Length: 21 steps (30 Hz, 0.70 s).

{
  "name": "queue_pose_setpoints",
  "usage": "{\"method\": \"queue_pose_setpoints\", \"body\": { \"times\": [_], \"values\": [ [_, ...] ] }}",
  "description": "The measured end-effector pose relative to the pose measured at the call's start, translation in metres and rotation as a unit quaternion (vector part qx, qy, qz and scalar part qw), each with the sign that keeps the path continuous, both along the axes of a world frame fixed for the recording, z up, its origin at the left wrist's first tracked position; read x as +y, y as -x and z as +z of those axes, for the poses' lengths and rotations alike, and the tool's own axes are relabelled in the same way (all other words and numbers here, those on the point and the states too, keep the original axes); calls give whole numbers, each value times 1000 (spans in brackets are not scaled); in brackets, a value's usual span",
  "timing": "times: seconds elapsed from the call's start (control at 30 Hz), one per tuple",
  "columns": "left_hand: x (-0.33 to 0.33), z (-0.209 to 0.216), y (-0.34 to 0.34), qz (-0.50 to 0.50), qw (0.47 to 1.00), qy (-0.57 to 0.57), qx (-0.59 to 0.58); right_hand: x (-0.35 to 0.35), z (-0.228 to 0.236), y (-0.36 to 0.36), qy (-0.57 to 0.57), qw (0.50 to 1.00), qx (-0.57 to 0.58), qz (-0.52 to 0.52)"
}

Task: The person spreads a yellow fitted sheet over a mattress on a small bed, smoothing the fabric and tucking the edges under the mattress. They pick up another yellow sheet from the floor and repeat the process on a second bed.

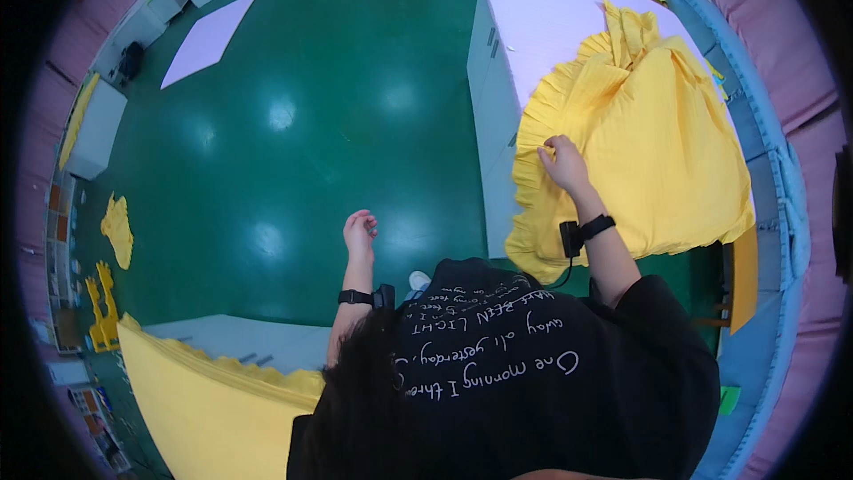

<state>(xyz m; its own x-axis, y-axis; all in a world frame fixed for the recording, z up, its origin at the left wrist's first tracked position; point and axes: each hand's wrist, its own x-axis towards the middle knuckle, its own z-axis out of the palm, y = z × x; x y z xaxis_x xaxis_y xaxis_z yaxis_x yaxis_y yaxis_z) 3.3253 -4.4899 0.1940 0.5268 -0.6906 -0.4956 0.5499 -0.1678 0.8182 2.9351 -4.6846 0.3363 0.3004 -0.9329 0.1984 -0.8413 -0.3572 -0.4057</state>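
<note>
In the head view, the yellow cloth (671,138) lay on the bench (524,0) at the person's right, its near left corner drooping over the edge. Its long axis ran from near to far: the narrow, gathered end pointed away from the person, and the broad end lay nearer. 1 ruffled border followed its left side. The right hand (567,164) was over the cloth beside this border, thumb and fingers partly spread; whether it pinched any fabric, I could not tell. The left hand (359,233) hung above the green floor (311,124), its fingers loosely half curled around nothing visible. The pale cupboard (490,98) under the bench top was closed, hiding its contents. At far left, a white cabinet (99,129) carried a yellow strip (78,120); nearby shelves (60,211) held orange-brown items too blurred to name.
</note>
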Motion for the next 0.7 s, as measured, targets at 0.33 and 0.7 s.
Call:
{"method": "queue_pose_setpoints", "body": {
  "times": [0.33, 0.7],
  "values": [
    [-79, -31, -87, -2, 999, -40, 3, -105, -13, -33, 30, 971, 158, -178],
    [-260, -18, -205, -102, 992, -68, -30, -145, -29, -61, 34, 948, 106, -298]
  ]
}}
